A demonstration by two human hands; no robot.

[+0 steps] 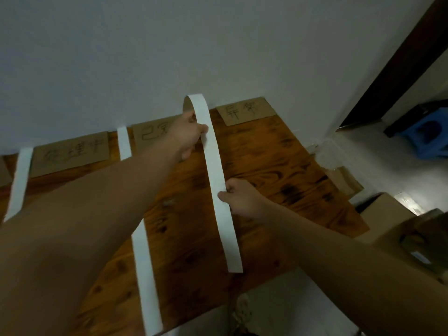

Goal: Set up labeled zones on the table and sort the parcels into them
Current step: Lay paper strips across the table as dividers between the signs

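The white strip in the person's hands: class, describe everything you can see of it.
The white strip is a long, flat, plain band, seemingly paper or tape, with a square-cut near end. It runs across the wooden table from near edge toward the wall, its far end arching over. The left hand pinches it near the far end; the right hand pinches its middle.

Noting left label (70, 154), middle label (151, 135), right label (244, 112) lining table's (278, 170) far edge. Finding first strip (19, 183) lying left of left label, second strip (145, 275) between left and middle, third strip (218, 185) running between middle and right.
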